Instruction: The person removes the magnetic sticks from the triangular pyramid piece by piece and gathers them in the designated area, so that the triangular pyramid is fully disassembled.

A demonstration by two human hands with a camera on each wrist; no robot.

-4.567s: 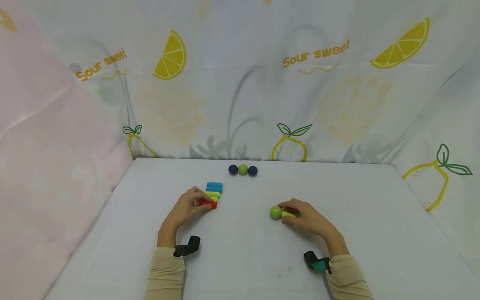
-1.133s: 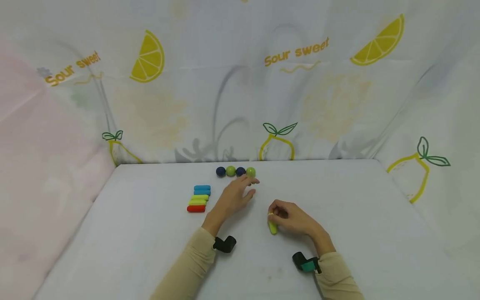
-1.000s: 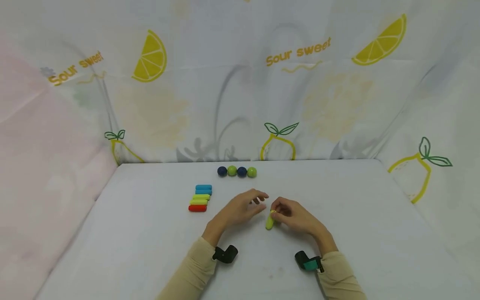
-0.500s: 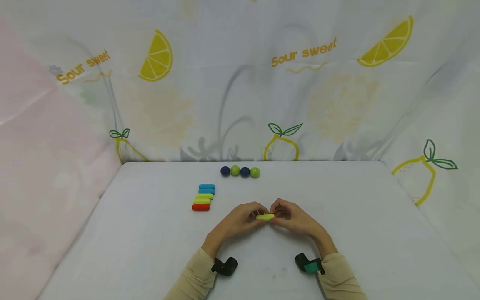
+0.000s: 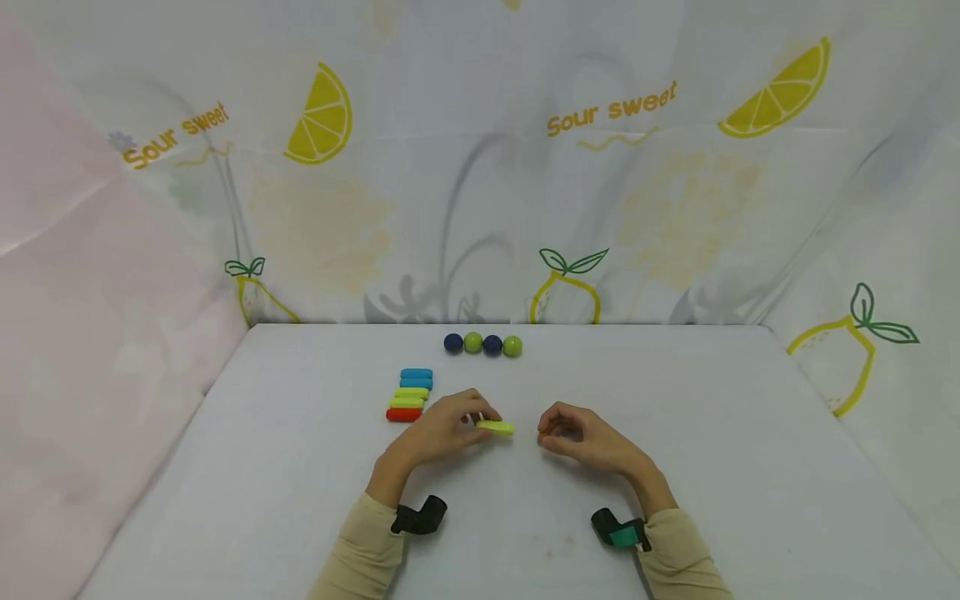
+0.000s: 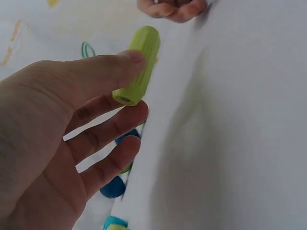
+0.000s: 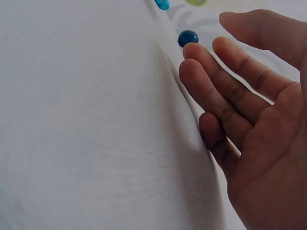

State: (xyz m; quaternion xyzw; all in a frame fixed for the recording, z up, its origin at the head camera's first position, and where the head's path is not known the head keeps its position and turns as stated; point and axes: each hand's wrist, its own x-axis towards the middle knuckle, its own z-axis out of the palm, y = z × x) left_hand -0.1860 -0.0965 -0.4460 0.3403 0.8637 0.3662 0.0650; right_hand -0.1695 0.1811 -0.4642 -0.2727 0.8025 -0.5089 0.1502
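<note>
My left hand (image 5: 447,431) pinches a long yellow-green bead (image 5: 496,427) between thumb and fingers, above the middle of the table. In the left wrist view this bead (image 6: 139,67) shows flat ridged sides and a dark hole in its near end. My right hand (image 5: 585,435) is a short way to the right with loosely bent fingers and holds nothing. Its thumb stands apart from the fingertips in the right wrist view. Left of the hands lies a stack of long beads side by side: blue beads (image 5: 416,378), yellow-green beads (image 5: 409,398) and a red bead (image 5: 404,414) nearest me.
Along the back of the white table (image 5: 675,400) sits a row of round beads, alternating dark blue (image 5: 453,343) and green (image 5: 473,342). A lemon-print cloth (image 5: 480,167) hangs behind the table's back edge. Each wrist wears a black camera (image 5: 420,517).
The yellow-green bead has passed from my right hand to my left, which carries it leftward. Earlier, a green ball joined the back row. My right hand has let go and stays nearly in place.
</note>
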